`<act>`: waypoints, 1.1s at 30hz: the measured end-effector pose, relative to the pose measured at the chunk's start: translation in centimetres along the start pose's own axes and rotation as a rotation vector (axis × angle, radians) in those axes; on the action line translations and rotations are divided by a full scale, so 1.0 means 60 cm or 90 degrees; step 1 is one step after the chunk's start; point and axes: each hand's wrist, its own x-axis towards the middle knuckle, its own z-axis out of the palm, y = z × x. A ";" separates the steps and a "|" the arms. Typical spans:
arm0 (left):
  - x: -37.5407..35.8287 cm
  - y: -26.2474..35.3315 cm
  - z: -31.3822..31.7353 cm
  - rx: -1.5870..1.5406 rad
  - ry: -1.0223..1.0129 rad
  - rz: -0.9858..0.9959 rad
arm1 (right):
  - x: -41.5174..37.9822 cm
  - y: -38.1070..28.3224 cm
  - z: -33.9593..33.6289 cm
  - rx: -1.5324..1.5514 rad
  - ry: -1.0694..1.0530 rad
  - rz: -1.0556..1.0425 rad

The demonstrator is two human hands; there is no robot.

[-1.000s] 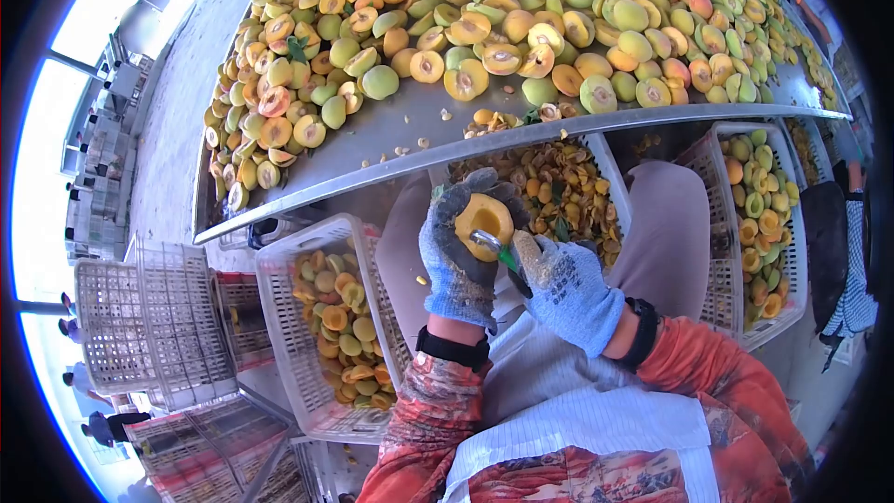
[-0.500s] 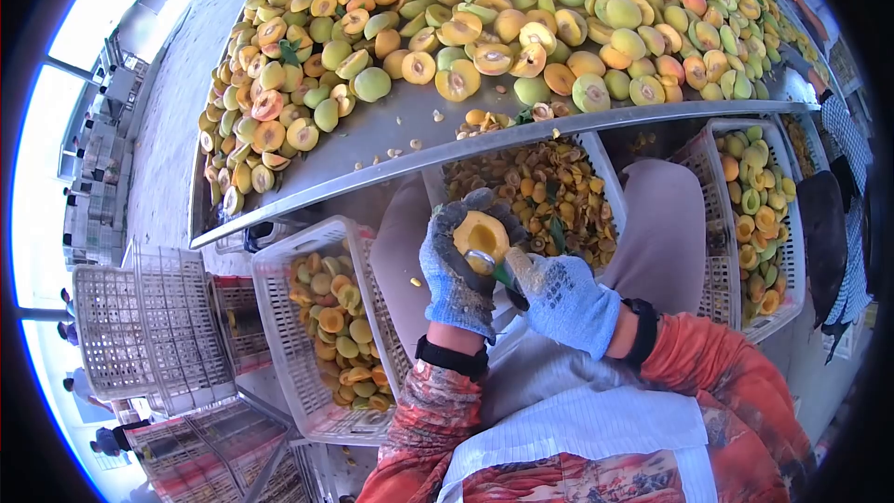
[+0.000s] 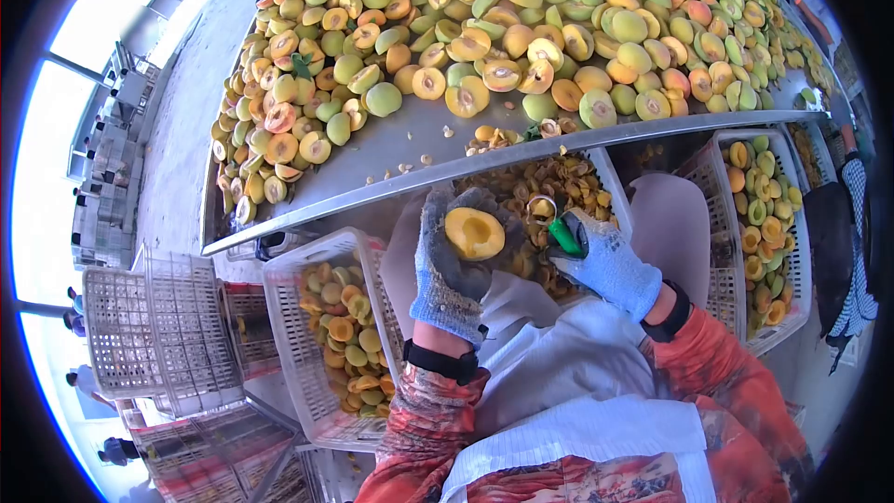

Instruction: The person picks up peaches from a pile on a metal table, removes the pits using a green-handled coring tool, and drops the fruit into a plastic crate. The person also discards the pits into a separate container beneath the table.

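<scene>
A halved yellow fruit (image 3: 474, 234) with a hollow in its cut face rests in my left hand (image 3: 445, 265), which wears a blue and grey glove. To its right, my right hand (image 3: 605, 261), also gloved, grips the green handle of a pitting tool (image 3: 564, 236). The tool's metal loop points up and left, apart from the fruit. Beneath and beyond my hands is a crate (image 3: 610, 188) of fruit scraps and pits. Many halved fruits (image 3: 501, 74) lie heaped on the metal table in front.
The metal table's raised edge (image 3: 410, 188) crosses in front of me. A white crate of fruit (image 3: 279, 284) stands at left, another (image 3: 803, 251) at right. Stacked empty crates (image 3: 154, 331) are far left. A person in a checked garment (image 3: 854, 261) is at right.
My right hand has moved right with the tool, away from the fruit in my left hand. The fruit's hollow is now uncovered. The view has shifted slightly.
</scene>
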 end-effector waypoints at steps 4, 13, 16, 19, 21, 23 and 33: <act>-0.006 0.015 -0.005 -0.005 0.053 0.060 | -0.001 -0.004 -0.002 -0.041 0.029 0.057; -0.062 0.217 -0.138 0.714 0.284 0.542 | 0.022 0.037 -0.022 -0.001 -0.072 0.066; 0.029 0.210 -0.045 0.660 0.194 0.487 | 0.026 0.054 -0.016 -0.062 -0.096 0.082; 0.163 0.168 0.047 0.758 0.159 0.412 | 0.014 0.098 0.009 -0.121 -0.107 0.088; 0.239 0.141 0.091 0.882 0.170 0.332 | 0.012 0.105 0.000 -0.134 -0.131 0.126; 0.303 0.108 0.095 1.035 0.121 0.400 | 0.012 0.101 -0.016 -0.070 -0.027 0.024; 0.199 0.109 0.080 0.535 0.021 0.218 | 0.026 0.040 -0.031 -0.033 0.019 0.046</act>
